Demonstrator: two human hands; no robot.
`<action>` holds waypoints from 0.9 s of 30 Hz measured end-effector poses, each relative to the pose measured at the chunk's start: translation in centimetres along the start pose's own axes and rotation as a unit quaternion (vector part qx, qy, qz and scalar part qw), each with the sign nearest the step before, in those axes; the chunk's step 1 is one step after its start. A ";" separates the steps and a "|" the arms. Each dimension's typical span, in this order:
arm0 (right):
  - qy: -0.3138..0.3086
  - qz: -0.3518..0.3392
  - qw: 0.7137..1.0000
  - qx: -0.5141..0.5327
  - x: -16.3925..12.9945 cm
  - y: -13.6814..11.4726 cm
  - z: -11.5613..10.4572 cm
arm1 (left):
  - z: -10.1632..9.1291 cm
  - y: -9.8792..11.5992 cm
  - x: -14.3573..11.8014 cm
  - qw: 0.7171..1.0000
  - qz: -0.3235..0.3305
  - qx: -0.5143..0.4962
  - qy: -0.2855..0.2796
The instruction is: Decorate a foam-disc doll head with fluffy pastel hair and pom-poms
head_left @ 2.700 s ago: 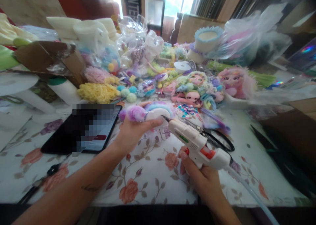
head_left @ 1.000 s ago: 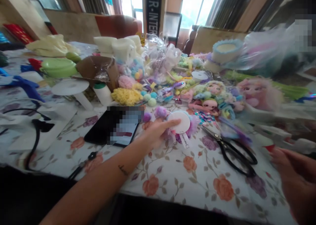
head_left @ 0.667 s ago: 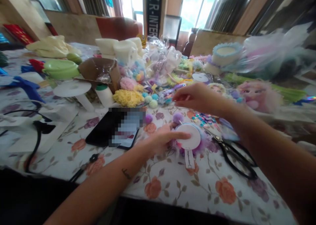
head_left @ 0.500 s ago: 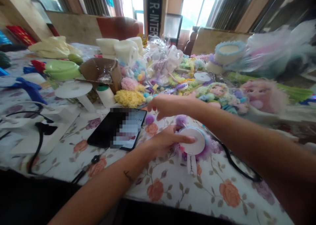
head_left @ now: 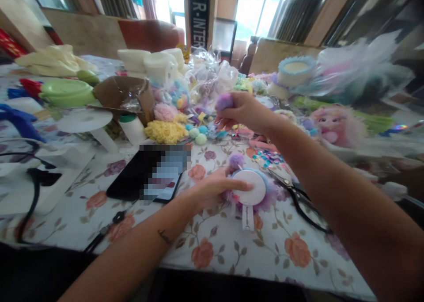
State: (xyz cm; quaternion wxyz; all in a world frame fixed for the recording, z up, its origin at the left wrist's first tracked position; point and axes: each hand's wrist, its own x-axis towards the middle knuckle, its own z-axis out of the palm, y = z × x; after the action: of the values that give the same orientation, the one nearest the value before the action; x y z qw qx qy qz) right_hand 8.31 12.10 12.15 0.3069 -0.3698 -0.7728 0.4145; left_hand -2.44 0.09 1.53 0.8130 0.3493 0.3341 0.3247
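Head view, my left hand (head_left: 212,189) lies low on the tabletop (head_left: 225,249), fingers stretched flat across a round white disc (head_left: 249,188) and pressing it down; purple fluff fringes the disc's far edge, a small purple pompom (head_left: 236,160) sits at its top, and a paper tag (head_left: 247,217) hangs from it toward me. My right hand (head_left: 245,112) is raised further out, beyond the left, fingertips pinched around a second purple pompom (head_left: 224,101) held above the clutter.

Just left of my left hand lies a black phone (head_left: 132,180), screen up. Just right of the disc I see black scissors (head_left: 298,200) lying open on the flowered cloth, partly crossed by my right forearm. Under and beyond my right hand sits a heap of small pastel pompoms (head_left: 197,134), a yellow fuzzy bundle (head_left: 165,131) and a pink one (head_left: 164,112). To the right of that hand lie pastel-haired dolls, the clearest a pink doll (head_left: 334,125). Far left of both hands I make out a white spool (head_left: 82,121), a green bowl (head_left: 64,92) and a brown cardboard box (head_left: 122,92). Beyond everything stand clear plastic bags (head_left: 212,76) and a blue-trimmed round box (head_left: 294,70).
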 end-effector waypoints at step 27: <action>0.333 0.123 0.850 0.390 -17.2 8.4 -3.1 | 0.1 1.3 0.1 0.994 0.051 -0.037 0.092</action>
State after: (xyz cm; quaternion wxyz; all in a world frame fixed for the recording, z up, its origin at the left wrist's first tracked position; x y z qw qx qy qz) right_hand 22.65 2.37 3.44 0.6115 -0.4277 -0.3473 0.5678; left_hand -2.64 0.83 2.59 0.7733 0.3044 0.3770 0.4088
